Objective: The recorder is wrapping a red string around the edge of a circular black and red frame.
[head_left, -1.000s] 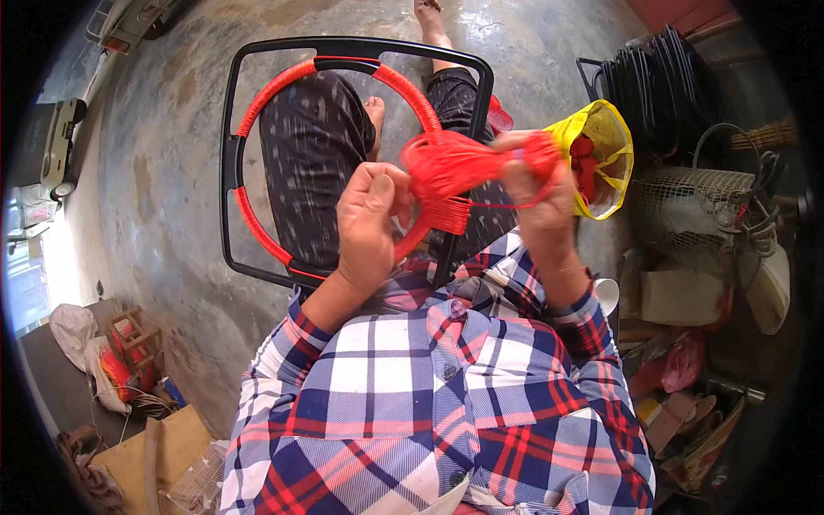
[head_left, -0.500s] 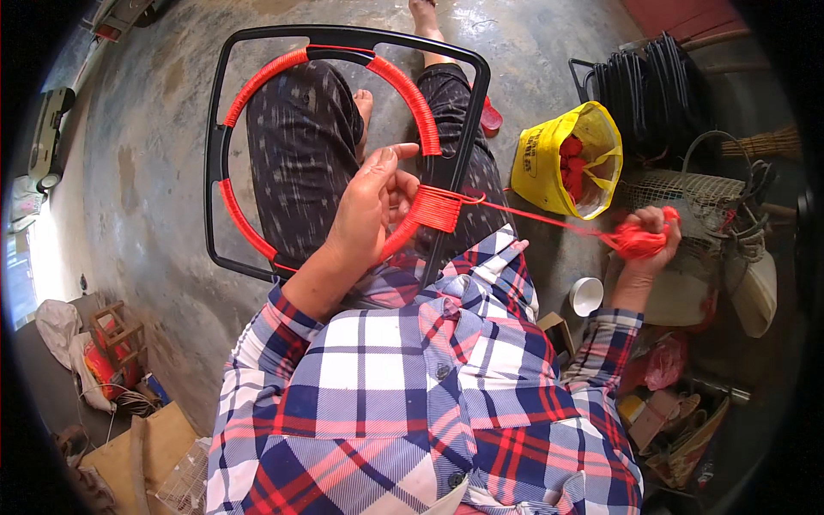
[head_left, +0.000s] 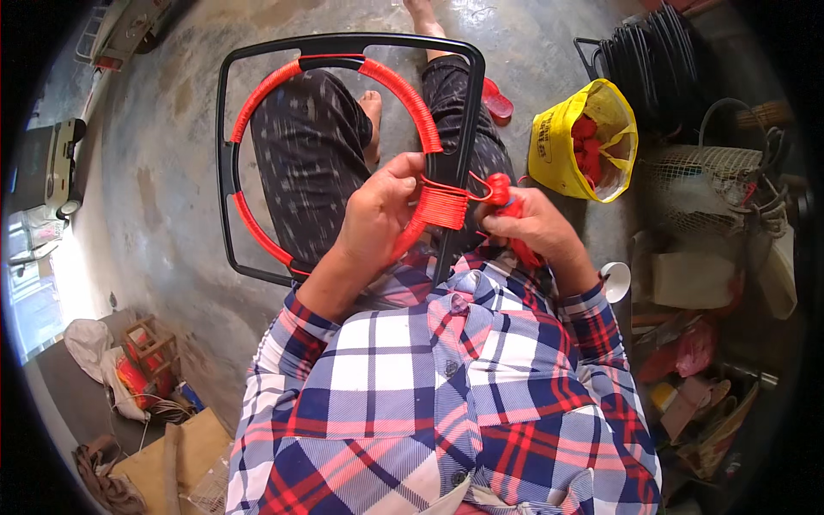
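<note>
Just to the right of the black frame (head_left: 475, 103), the right hand (head_left: 542, 225) had its fingers wrapped around the red cord bundle (head_left: 499, 185)! Inside the frame, the left hand's (head_left: 376, 210) fingers curled beside the wound red turns (head_left: 442, 209), pinching or not, I couldn't tell; slack or uneven tension could have left those turns loose or overlapping.
</note>
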A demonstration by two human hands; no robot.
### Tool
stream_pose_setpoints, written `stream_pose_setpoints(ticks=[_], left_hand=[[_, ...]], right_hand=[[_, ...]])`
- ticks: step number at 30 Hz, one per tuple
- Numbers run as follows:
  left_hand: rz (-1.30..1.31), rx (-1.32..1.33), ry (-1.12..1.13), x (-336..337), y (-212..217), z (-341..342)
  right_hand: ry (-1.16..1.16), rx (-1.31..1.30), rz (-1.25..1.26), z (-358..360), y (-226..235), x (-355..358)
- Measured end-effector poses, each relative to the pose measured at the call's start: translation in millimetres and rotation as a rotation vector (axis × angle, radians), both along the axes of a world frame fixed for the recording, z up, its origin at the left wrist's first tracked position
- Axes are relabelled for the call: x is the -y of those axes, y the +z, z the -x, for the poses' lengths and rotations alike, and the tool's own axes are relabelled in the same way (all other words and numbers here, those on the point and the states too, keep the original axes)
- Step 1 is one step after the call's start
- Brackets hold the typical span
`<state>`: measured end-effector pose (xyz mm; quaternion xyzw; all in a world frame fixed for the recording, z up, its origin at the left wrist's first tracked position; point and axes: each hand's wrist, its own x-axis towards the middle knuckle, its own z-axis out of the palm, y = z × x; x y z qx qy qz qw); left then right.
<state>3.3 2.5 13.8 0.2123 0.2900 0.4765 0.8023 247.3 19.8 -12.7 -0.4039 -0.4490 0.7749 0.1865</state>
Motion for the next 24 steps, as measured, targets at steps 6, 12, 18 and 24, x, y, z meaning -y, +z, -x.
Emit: stream_pose_setpoints(ticks=[6,12,18,24], left_hand=[[0.089,-0.057,0.04,-1.9,4.1,-2.0],[0.115,-0.137,-0.027,-5.3,-6.5,2.0],[0.142,-0.125,0.004,-6.1,-0.7,-2.6],[0.114,-0.118,-0.001,-6.3,-6.2,1.0]], right_hand=[[-0.693,0.013,-0.132,-68.1,-18.4,2.5],[-0.69,0.057,-0.067,-65.6,-16.6,41.3],[-0.701,0.071,-0.045,-69.0,-27.8,45.6],[-0.661,0.172,-0.095,-70.0,-30.5,39.9]])
